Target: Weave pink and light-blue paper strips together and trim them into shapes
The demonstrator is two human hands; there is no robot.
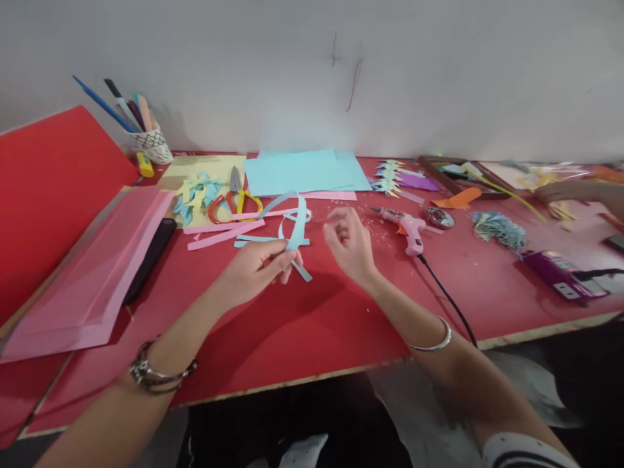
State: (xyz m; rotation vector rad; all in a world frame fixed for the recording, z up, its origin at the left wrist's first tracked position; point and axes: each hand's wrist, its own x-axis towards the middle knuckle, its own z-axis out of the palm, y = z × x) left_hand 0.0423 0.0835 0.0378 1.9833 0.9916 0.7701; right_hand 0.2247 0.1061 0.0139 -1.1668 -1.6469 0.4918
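Observation:
My left hand [266,266] is closed on a light blue paper strip [298,224], pinched between thumb and fingers. The strip curves upward in a loop, and a short tail sticks out below the fingers. To its right, my right hand [348,244] hovers above the table with loosely bent fingers, some space between them, and nothing visible in it. More blue paper strips [244,241] and pink paper strips [225,235] lie just beyond my left hand. Scissors [234,182] with red and yellow handles rest behind them. A pink glue gun [412,231] lies to the right of my right hand.
Blue paper sheets [302,172] lie by the wall, with folded paper scraps [199,192] to their left. Pink sheets [92,260] and a pen cup [153,144] stand left. At right are a braided paper strip [389,177], a purple device [556,276] and another person's hand [560,192].

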